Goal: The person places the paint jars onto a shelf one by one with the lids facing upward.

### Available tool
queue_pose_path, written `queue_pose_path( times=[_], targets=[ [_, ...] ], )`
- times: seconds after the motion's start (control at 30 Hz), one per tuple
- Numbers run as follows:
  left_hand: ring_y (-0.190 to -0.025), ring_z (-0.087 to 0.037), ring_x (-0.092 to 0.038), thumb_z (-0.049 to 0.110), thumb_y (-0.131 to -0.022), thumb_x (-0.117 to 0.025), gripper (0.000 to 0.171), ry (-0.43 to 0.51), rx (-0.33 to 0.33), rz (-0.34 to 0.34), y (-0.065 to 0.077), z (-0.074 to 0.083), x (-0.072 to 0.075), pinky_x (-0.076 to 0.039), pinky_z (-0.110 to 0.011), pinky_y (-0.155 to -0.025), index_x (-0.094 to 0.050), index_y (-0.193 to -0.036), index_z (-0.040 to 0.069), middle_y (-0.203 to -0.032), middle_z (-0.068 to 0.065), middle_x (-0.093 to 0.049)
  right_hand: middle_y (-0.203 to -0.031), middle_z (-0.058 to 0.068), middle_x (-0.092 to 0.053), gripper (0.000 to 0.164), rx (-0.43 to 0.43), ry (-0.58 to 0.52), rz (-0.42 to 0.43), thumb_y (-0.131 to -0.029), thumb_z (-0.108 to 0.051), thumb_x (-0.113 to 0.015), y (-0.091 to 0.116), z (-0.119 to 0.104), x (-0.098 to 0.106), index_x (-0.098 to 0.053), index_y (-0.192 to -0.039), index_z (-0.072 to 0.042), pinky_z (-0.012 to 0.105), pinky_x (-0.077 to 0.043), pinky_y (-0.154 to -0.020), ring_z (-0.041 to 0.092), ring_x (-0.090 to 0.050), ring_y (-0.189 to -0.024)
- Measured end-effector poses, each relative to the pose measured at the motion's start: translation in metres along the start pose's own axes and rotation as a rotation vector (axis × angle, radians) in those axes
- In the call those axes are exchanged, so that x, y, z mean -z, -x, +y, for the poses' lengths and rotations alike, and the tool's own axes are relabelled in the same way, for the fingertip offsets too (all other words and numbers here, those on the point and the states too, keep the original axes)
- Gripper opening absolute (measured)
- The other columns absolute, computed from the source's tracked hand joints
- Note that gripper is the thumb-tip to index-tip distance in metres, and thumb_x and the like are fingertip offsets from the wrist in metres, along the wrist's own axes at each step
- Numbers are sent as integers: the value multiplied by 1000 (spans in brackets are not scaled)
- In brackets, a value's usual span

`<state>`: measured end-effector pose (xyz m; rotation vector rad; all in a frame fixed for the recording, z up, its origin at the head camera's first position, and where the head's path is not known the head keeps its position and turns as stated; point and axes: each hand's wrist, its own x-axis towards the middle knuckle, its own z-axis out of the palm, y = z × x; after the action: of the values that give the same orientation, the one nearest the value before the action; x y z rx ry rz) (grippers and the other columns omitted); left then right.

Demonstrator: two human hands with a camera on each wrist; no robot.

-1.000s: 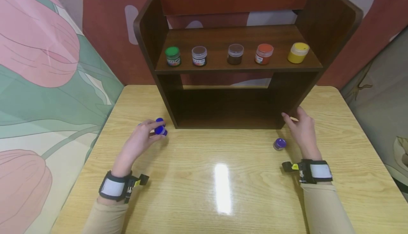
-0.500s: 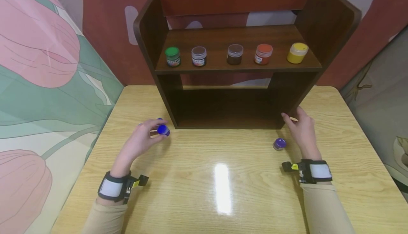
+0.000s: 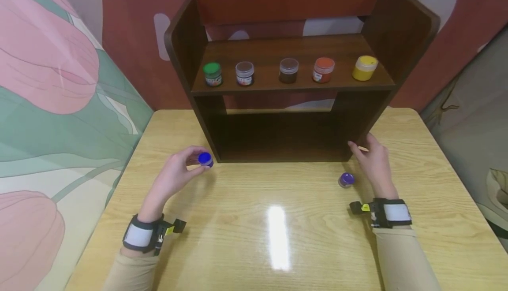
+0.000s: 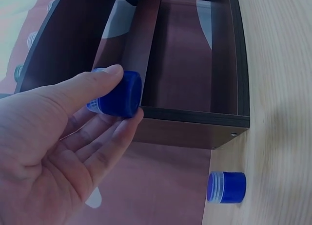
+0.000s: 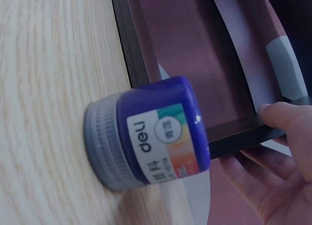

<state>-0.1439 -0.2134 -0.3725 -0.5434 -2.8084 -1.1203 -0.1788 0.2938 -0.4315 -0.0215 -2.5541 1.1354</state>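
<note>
Standing on a wood-grain table (image 3: pixel 230 220) before a patterned wall (image 3: pixel 131 53), the shelf (image 3: pixel 266 79) is gripped by the right hand (image 3: pixel 374 162). The left hand (image 3: pixel 173 174) pinches a blue jar (image 3: pixel 205 159).

Forearms (image 3: pixel 405 260) stretch forward, left fingers (image 4: pixel 109 153) pinch against the thumb (image 4: pixel 87 90), and right fingers (image 5: pixel 246 181), partly hidden, seem to grip.
</note>
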Motion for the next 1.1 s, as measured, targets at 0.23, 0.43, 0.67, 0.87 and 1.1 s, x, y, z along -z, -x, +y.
queue_pose_path(
  times=[0.23, 0.43, 0.67, 0.87, 1.1],
  targets=[
    [-99, -27, -73, 18, -88, -76, 43, 6, 14, 45, 0, 5, 1, -60, -46, -91, -64, -127, 7, -113, -11, -74, -116, 26, -68, 36, 8, 3, 3, -100, -28, -60, 0, 1, -1, -58, -121, 2, 49, -55, -87, 46, -66, -112],
    [-104, -29, -72, 23, -88, -77, 46, 25, 51, 73, -4, 12, 2, -60, -49, -90, -64, -130, 10, -117, -13, -73, -114, 26, -69, 35, 12, 2, 7, -100, -26, -60, 0, 1, -1, -58, -120, 2, 50, -55, -87, 45, -66, -111],
    [-103, -31, -73, 23, -87, -77, 48, 37, 40, 125, -6, 18, 3, -61, -49, -87, -64, -132, 11, -118, -14, -73, -118, 27, -68, 39, 10, 2, -2, -100, -28, -60, 0, 0, 0, -57, -125, 2, 52, -55, -88, 45, -65, -113],
    [-105, -29, -73, 20, -86, -78, 50, 34, 34, 151, -7, 26, 5, -61, -45, -87, -63, -134, 15, -125, -11, -71, -118, 27, -68, 39, 5, 0, 1, -100, -30, -60, 0, 0, -1, -57, -124, 1, 52, -55, -88, 46, -65, -112],
    [-106, -27, -72, 19, -85, -80, 51, 22, 12, 196, -10, 40, 6, -61, -44, -88, -64, -133, 15, -127, -11, -70, -114, 26, -69, 37, 4, -2, 9, -100, -29, -60, 1, 2, -1, -59, -120, 2, 45, -56, -86, 45, -66, -111]
  ],
)
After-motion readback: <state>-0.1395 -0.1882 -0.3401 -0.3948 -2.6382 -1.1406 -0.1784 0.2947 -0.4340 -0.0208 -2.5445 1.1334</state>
